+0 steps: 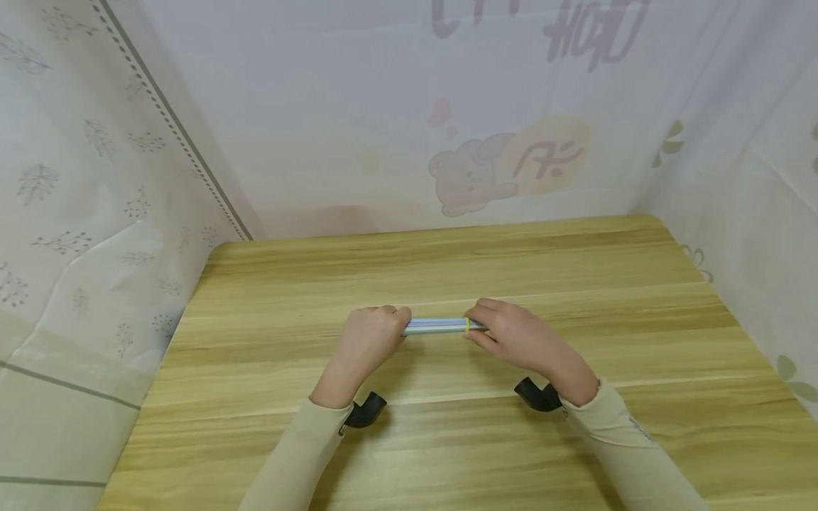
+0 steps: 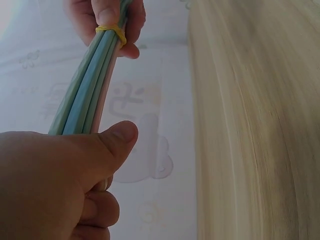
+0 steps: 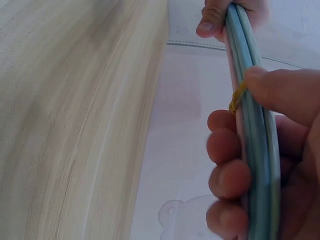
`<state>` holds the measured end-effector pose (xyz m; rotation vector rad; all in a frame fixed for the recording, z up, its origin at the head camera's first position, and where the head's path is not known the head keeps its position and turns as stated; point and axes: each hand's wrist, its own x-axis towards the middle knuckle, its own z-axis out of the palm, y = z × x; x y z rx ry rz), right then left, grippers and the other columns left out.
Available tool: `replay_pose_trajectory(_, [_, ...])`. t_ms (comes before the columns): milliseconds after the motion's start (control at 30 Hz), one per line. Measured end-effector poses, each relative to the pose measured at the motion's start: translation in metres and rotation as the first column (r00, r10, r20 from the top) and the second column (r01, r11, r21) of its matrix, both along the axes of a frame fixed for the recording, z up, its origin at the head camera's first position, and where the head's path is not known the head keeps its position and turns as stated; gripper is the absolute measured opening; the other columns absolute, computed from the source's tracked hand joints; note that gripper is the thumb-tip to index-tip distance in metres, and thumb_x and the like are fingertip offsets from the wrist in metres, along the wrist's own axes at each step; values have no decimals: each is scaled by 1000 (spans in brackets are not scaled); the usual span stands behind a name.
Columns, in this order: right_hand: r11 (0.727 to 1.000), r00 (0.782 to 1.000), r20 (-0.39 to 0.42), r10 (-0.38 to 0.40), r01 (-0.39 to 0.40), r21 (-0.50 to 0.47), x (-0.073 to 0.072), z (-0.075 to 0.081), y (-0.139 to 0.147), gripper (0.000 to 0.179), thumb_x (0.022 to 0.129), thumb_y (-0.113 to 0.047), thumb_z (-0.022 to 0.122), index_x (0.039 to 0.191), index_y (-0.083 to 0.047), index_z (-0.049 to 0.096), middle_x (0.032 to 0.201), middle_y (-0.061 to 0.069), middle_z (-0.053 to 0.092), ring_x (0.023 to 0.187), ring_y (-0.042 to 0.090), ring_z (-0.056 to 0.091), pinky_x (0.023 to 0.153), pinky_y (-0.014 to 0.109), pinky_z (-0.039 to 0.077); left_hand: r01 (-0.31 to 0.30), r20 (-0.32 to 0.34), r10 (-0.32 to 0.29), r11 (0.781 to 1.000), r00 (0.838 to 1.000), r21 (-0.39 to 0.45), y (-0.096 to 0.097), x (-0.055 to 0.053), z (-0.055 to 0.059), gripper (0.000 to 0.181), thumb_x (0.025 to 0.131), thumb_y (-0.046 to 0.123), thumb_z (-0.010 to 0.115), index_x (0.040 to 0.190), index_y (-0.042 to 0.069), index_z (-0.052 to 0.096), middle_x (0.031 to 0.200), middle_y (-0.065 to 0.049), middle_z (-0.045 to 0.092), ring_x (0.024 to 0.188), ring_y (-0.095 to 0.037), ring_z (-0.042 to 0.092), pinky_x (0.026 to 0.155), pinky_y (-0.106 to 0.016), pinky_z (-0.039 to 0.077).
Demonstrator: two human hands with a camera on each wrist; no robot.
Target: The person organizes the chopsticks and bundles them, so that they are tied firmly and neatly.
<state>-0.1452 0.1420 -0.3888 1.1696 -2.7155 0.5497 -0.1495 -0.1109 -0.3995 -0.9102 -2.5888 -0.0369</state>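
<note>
A bundle of slim pastel pencils [image 1: 437, 326] in blue, green and pink is held level above the table, lying crosswise between both hands; their ends are hidden. My left hand [image 1: 373, 337] grips one end, with its thumb along the bundle in the left wrist view. Around the other end, my right hand [image 1: 520, 337] curls its fingers. A yellow rubber band [image 2: 112, 33] circles the pencils there, and the right thumb [image 3: 280, 90] presses beside the band.
A wood-grain table [image 1: 422, 447] lies below the hands. Behind it hangs a pale printed curtain [image 1: 332, 128] with a bear figure, and more patterned sheets close off both sides. Black curved pieces [image 1: 366, 410] sit at both wrists.
</note>
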Motion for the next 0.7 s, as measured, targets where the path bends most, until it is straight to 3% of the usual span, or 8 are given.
replay_pose_trajectory(233, [998,998,-38,-54,55,30,0,-2,-6,27,88,-27,69,109,-10,68,90,-1,67,66,4,53,59,22,47,4,18,-4,1000,1000,-12,3,1,2,25,77,17,79,71,12,56,58,1,56,45,-7,36,40,-22,37])
replay_pose_trajectory(367, [996,996,-56,-73,75,40,2,-2,-8,33,87,-30,69,116,-15,67,82,-4,65,60,3,48,55,20,43,7,5,-7,1000,1000,-19,4,1,1,23,77,17,79,72,12,57,59,1,59,45,-7,39,40,-22,38])
replay_pose_trajectory(533, [996,987,-144,-66,73,46,3,-5,-9,42,85,-35,70,124,-21,64,69,-4,58,53,4,44,50,19,39,4,-3,-4,1000,1000,-18,4,2,2,23,76,17,79,71,12,57,59,1,60,45,-6,38,40,-21,38])
replay_pose_trajectory(700, [998,977,-206,-52,57,20,2,-7,-9,45,82,-38,71,123,-19,65,66,-3,58,53,5,49,50,20,42,-1,-16,1,1000,1000,-17,5,3,3,25,77,18,80,69,12,56,57,1,58,45,-6,35,39,-21,35])
